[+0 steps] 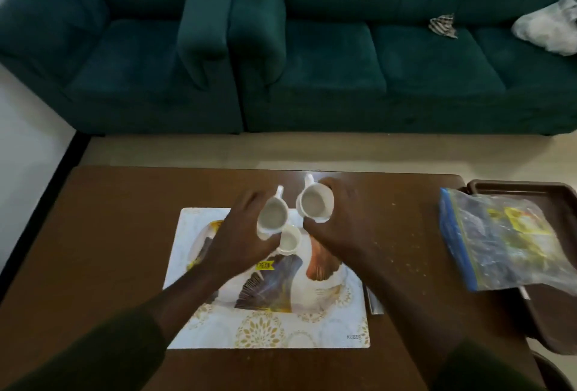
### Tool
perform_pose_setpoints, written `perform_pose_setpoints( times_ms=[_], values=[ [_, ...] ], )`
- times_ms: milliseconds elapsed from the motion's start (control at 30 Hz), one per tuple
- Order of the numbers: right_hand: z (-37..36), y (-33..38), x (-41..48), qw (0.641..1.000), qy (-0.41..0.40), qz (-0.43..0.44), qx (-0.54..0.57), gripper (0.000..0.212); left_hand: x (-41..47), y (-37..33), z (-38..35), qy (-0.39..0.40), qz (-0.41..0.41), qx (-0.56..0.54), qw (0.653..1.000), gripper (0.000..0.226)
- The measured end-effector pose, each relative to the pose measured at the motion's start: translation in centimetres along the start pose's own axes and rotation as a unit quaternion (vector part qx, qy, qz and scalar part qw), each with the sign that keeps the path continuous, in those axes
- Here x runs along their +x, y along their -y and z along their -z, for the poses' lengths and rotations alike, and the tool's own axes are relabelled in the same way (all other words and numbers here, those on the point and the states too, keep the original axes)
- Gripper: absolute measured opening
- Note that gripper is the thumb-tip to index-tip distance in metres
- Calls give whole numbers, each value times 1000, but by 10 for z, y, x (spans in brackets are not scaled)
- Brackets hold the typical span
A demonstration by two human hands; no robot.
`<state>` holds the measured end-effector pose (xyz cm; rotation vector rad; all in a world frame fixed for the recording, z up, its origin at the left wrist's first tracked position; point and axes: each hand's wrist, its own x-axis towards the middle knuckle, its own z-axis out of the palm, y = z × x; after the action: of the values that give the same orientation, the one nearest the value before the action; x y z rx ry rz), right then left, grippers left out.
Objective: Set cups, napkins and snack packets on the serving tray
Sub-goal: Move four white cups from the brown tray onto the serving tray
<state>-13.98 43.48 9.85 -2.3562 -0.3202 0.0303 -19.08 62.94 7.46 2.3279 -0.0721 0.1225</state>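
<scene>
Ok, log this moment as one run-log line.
left hand: holds white cup | right hand: holds white mug | small cup: on printed tray | zip bag: right

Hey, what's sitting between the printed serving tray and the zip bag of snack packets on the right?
In the head view, only bare brown tabletop separates the serving tray from the zip bag.

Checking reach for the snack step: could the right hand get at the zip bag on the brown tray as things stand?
Probably not at once. The right hand is wrapped around a white cup, so it would have to set that down first. Otherwise the way looks free: bare table lies between it and the zip bag.
</scene>
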Motion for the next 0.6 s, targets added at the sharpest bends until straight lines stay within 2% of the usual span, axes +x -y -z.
perform_pose_setpoints(
  times_ms=[133, 267, 467, 600],
  values=[
    [-28, -27, -47, 998, 28, -54, -19, 61, -55, 22, -20, 42, 29, 35, 998, 73],
    [-54, -43, -82, 993, 96, -61, -42, 66, -93, 43, -47, 66, 86, 1, 994, 66],
    [-77, -66, -110, 980, 142, -103, -89, 62, -106, 64, -81, 76, 127, 31, 989, 80],
    [-87, -72, -107, 977, 152, -105, -107, 66, -103, 68, -92, 77, 138, 43, 987, 71]
  ],
)
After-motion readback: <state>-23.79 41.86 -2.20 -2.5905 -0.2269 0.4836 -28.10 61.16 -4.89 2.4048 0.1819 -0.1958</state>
